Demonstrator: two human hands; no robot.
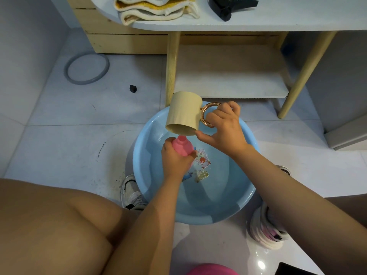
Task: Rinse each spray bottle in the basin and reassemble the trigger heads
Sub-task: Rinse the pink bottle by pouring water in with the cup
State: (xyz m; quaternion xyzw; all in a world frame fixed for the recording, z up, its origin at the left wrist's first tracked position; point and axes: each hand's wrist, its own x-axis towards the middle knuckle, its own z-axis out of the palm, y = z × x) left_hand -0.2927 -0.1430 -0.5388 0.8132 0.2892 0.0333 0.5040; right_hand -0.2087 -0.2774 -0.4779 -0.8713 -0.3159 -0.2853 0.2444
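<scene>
Left hand [174,155] grips pink bottle [182,146] upright over blue basin [246,199]. Right hand [224,128] pinches handle of tilted mug [183,113], lip just above bottle neck. Judgement: pour slowly, lip centred over neck. 1 trigger head [230,6] waits on table [278,20].

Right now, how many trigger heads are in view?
1. A black trigger head lies on the grey tabletop at the top of the view, right of the folded towels. The pink bottle in the left hand has none fitted. Others may be outside the view.
</scene>
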